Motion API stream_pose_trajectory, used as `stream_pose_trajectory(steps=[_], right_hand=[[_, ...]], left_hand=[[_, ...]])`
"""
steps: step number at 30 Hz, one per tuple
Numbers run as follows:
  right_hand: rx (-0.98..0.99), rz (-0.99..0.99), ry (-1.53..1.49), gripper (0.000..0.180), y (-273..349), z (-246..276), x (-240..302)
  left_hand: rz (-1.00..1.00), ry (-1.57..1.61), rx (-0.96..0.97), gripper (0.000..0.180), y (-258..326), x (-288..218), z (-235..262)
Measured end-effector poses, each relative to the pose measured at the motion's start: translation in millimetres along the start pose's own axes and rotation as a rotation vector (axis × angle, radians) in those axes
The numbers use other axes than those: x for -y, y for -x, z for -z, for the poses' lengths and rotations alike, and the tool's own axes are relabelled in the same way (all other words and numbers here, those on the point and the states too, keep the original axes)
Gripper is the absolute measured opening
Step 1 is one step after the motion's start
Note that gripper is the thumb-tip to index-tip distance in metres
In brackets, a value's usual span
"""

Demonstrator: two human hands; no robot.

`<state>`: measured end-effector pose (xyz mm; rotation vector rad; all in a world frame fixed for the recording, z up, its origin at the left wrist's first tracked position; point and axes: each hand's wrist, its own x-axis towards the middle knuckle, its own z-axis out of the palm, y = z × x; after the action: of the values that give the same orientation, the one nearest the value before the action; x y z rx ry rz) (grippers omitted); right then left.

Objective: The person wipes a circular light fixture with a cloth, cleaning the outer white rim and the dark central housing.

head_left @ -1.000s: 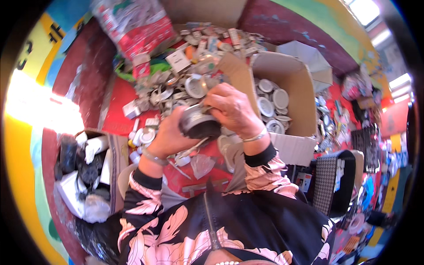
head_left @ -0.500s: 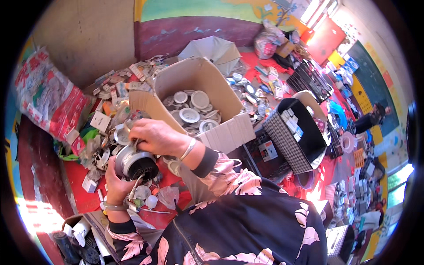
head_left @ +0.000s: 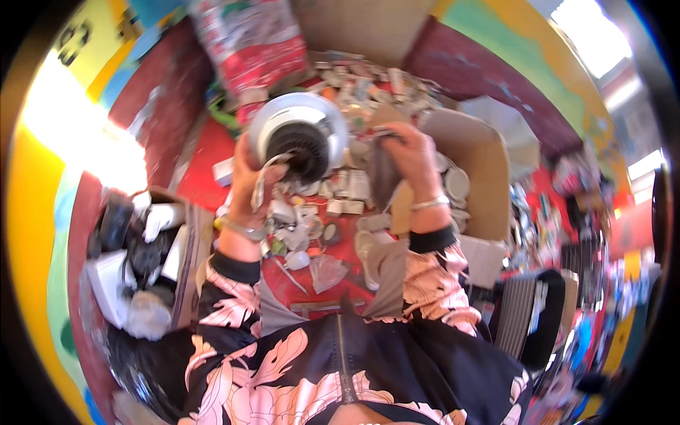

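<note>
My left hand is closed round the near left side of a round downlight. The lamp has a wide white and silver rim and a black ribbed heat sink turned toward me, with a pale wire hanging from it past my fingers. To its right, apart from the lamp, my right hand pinches a limp grey-brown cloth that hangs down; motion blurs it a little. Beside my right wrist stands an open cardboard box, with several round white lamps inside.
Small boxes and parts lie heaped on the red floor covering between my hands and my knees. A carton of black and white items stands at the left. A stuffed red-and-white sack leans at the back.
The view has swung left. My right hand has come away from the downlight and now holds the cloth. My left hand keeps the lamp, its black side facing me.
</note>
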<state>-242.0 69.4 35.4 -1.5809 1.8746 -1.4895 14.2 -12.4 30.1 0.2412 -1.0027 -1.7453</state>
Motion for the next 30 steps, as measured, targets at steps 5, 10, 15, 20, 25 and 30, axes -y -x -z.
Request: stream_pose_trajectory(steps=[5, 10, 15, 20, 25, 30], right_hand=[[-0.275, -0.314, -0.708, 0.022, -3.4, 6.6, -19.0], [-0.257, -0.304, -1.030, 0.019, 0.1, 6.1, -5.1], [-0.048, -0.086, -0.620, 0.018, 6.1, -21.6, 37.8], [0.002, -0.067, -0.299, 0.028, 6.2, -49.1, 32.9], [0.347, -0.425, -1.207, 0.049, 8.9, -39.5, 29.8], [0.350, -0.456, -1.275, 0.044, 12.9, -37.5, 24.7]], left_hand=[[0.065, 0.086, -0.021, 0.065, -2.0, 10.4, 10.6], [0.202, 0.167, -0.097, 0.058, 6.4, 18.3, 7.3], [0.245, 0.221, -0.149, 0.053, 4.7, 24.7, 7.8], [0.171, 0.115, -0.110, 0.063, 4.0, 31.0, 4.6], [0.071, 0.060, -0.017, 0.076, 8.7, 30.1, -4.6], [0.071, -0.018, 0.028, 0.077, 9.3, 28.9, -4.0]])
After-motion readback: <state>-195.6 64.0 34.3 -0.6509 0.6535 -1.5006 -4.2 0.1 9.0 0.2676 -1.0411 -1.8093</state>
